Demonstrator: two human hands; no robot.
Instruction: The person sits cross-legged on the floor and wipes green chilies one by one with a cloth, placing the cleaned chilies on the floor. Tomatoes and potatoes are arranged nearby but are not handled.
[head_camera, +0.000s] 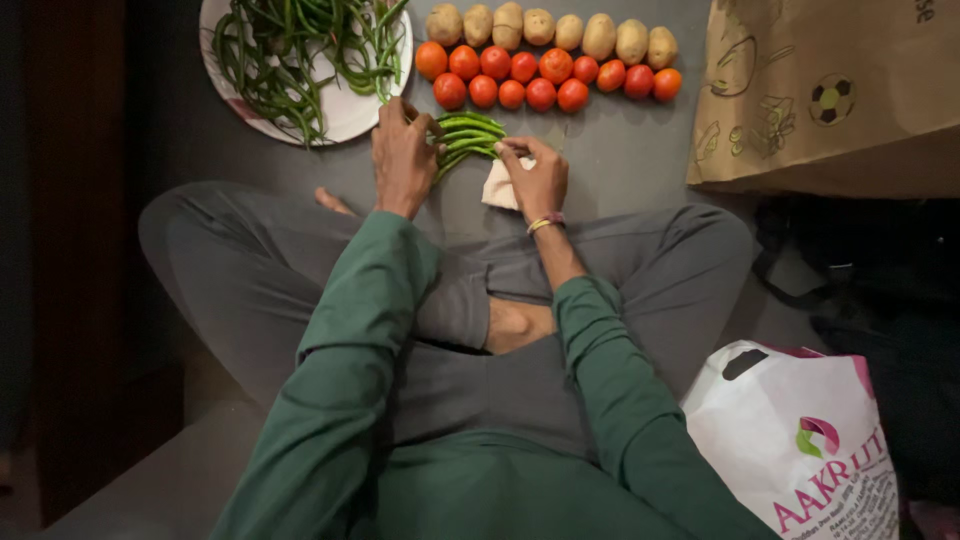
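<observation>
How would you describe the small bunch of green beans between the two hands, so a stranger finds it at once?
Start at the white plate heaped with loose beans at top left. Just below its right edge, on the grey floor, lies a small bunch of green beans, between the left hand and right hand. Unlike the plate's tangle, these lie side by side.

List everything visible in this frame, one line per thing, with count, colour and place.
Long green chilli peppers on round white plate: a heap, green, top left on the floor.
Small bunch of green chilli peppers: several, green, on the floor between the hands.
Round red tomatoes: about fourteen, red-orange, two rows, top centre.
Pale brown potatoes: eight, tan, one row above the tomatoes.
Pale folded cloth: one, off-white, under the right hand.
Brown paper bag: one, brown with drawings, top right.
White plastic carrier bag: one, white with pink print, bottom right.
Left hand: on the bunch, green sleeve.
Right hand: on the bunch's tips, wristband, green sleeve.
</observation>
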